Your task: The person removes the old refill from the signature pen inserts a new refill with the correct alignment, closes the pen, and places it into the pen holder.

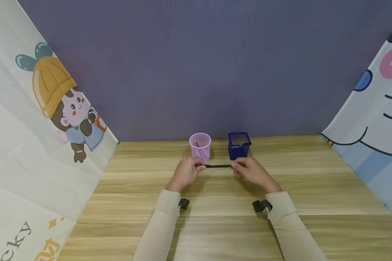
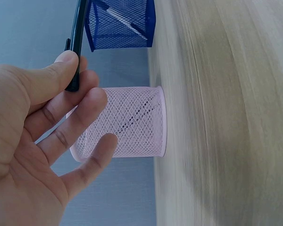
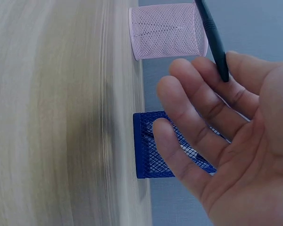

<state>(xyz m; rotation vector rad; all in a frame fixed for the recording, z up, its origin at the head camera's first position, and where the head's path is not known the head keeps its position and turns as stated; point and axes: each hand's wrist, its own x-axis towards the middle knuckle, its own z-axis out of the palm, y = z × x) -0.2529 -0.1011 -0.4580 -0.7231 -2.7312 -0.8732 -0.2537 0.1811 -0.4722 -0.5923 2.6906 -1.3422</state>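
Note:
A slim black pen (image 1: 219, 166) is held level between both hands, just in front of two mesh holders. My left hand (image 1: 187, 173) pinches its clip end between thumb and fingers. The opposite end is pinched by my right hand (image 1: 254, 174); the remaining fingers of each hand spread loosely in the wrist views. Behind the left hand stands a round pink mesh pen holder (image 2: 132, 122) with thin dark sticks inside. A square blue mesh pen holder (image 1: 237, 153) is behind the right hand, containing a pen (image 2: 122, 19) with a pale barrel and dark end.
Both holders stand on a wood-grain table (image 1: 222, 232) near its back edge, close to a grey-blue wall panel (image 1: 196, 72). Printed cartoon sheets hang at the left (image 1: 26, 152) and the right (image 1: 372, 123).

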